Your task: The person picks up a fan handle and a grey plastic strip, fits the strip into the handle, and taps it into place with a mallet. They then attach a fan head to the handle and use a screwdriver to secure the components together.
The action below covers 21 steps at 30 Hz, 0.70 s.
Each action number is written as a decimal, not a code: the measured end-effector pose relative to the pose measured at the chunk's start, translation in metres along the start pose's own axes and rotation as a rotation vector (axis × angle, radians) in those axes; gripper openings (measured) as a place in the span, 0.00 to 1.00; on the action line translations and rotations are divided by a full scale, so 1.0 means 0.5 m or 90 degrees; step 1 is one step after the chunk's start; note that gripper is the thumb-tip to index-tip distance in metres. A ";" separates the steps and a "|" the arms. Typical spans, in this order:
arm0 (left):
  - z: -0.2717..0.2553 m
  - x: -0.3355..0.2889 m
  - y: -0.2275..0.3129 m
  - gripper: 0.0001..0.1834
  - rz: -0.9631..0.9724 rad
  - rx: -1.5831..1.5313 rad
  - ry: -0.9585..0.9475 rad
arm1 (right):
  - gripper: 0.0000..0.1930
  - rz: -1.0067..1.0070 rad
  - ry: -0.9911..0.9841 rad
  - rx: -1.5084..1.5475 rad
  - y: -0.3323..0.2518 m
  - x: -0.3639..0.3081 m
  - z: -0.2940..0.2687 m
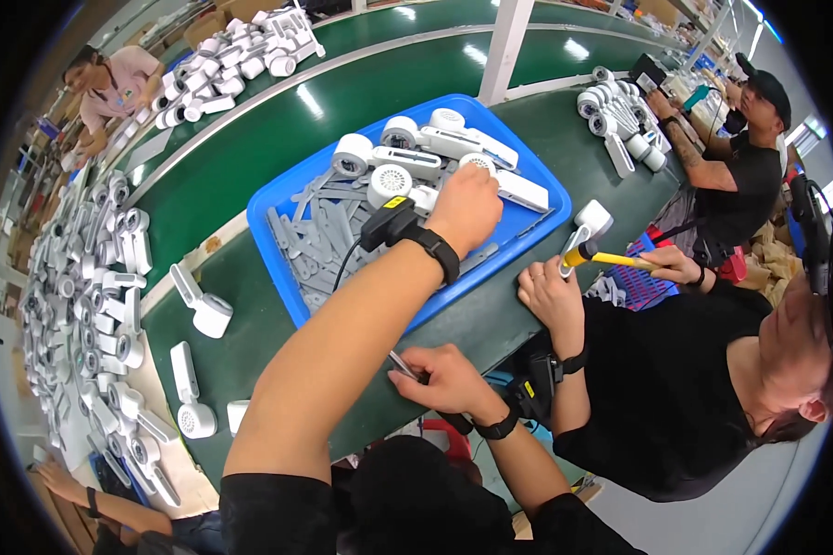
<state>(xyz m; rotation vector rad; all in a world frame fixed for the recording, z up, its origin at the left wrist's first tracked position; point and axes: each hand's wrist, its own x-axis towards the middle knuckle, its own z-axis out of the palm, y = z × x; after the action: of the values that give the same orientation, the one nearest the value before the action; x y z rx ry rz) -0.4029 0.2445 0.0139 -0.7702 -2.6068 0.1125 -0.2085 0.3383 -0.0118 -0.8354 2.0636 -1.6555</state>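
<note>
My left hand (467, 208) reaches into the blue tray (273, 296), its fingers curled over a white handheld unit with a round perforated head (477, 163). Similar white units lie around it in the tray, beside a heap of flat grey strips (329, 236). My right hand (446, 377) is closed near the front edge of the green table, below the tray. From between its fingers sticks a thin, dark grey piece (402, 363), mostly hidden by the hand. A strap with a black box (389, 222) sits on my left wrist.
Several loose white units (194, 416) lie left of the tray, and a large pile (83, 305) fills the far left. At right a co-worker swings or holds a yellow-handled hammer (611, 259) over a white unit. A green conveyor belt (361, 102) runs behind.
</note>
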 end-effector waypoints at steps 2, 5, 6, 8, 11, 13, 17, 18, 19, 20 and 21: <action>0.009 0.013 0.019 0.08 0.110 0.081 -0.064 | 0.13 0.022 -0.009 0.009 -0.003 0.003 0.004; 0.007 0.020 0.023 0.08 0.107 0.096 -0.097 | 0.14 0.002 -0.001 0.009 -0.006 0.005 0.010; 0.002 0.018 0.021 0.08 0.074 0.086 -0.114 | 0.14 -0.012 0.002 -0.001 -0.005 0.005 0.013; 0.014 0.008 0.018 0.07 0.048 0.096 -0.073 | 0.14 -0.018 -0.004 -0.014 -0.004 0.001 0.013; 0.008 -0.013 -0.009 0.06 -0.055 -0.081 0.027 | 0.13 -0.007 0.010 -0.051 -0.010 0.001 0.015; -0.042 -0.014 -0.033 0.06 -0.117 -0.207 0.065 | 0.12 0.003 0.012 -0.057 -0.018 -0.003 0.014; -0.172 -0.052 -0.134 0.10 -0.207 -0.490 0.130 | 0.11 0.021 0.015 -0.060 0.001 -0.004 0.015; -0.204 -0.088 -0.163 0.10 -0.212 -0.455 0.165 | 0.11 0.024 0.017 -0.050 -0.002 -0.002 0.018; -0.213 -0.123 -0.190 0.11 -0.262 -0.440 0.164 | 0.11 0.032 0.012 -0.045 0.000 0.000 0.024; -0.234 -0.158 -0.205 0.10 -0.268 -0.388 0.161 | 0.11 0.034 0.015 -0.045 -0.008 -0.007 0.023; -0.250 -0.187 -0.201 0.10 -0.333 -0.372 0.119 | 0.11 0.063 0.008 -0.022 -0.010 -0.003 0.023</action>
<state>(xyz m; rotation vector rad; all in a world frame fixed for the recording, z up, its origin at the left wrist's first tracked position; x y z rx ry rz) -0.3304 0.1046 0.1122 -0.2211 -2.5722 -0.8547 -0.1991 0.3301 -0.0099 -0.7236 2.1121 -1.5819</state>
